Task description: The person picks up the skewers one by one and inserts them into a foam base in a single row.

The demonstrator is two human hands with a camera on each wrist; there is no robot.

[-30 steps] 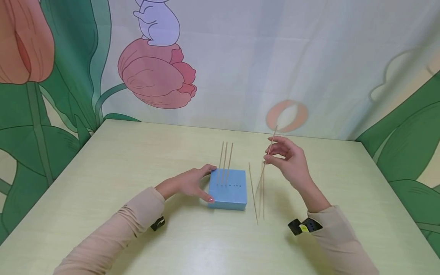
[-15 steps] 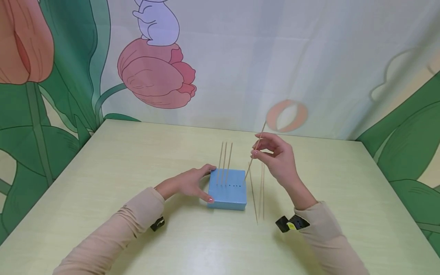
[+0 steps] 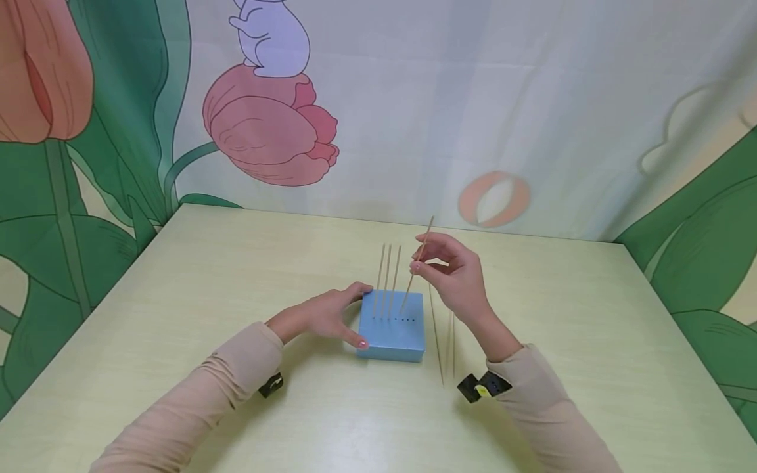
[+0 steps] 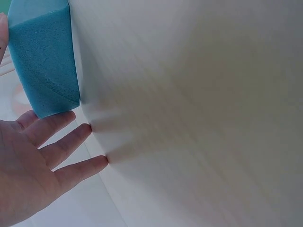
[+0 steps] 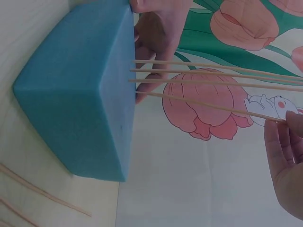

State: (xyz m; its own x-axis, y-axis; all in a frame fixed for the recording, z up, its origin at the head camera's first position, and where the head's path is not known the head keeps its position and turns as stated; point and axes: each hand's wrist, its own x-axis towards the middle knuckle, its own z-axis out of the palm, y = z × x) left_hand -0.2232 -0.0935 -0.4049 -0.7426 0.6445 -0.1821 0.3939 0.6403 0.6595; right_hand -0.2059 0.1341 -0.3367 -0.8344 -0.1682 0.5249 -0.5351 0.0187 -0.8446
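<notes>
A blue foam block (image 3: 391, 337) with a row of small holes lies on the table. Three thin wooden sticks (image 3: 387, 279) stand upright in its left holes. My left hand (image 3: 324, 316) holds the block's left side, thumb at the front edge and index finger at the back corner; its other fingers (image 4: 71, 171) spread towards the table. Between thumb and fingertips my right hand (image 3: 458, 276) pinches another wooden stick (image 5: 208, 105), tilted. Its lower tip is at the block's top, close to the holes beside the standing sticks; whether it has entered one I cannot tell.
Several loose wooden sticks (image 3: 437, 335) lie on the table (image 3: 260, 256) right of the block, partly under the right hand. A printed curtain (image 3: 390, 131) with tulips and a rabbit hangs behind the table's far edge.
My right hand has moved left with its stick, from above the loose sticks to over the block, bringing the tip to the row of holes. The left hand and block have stayed put.
</notes>
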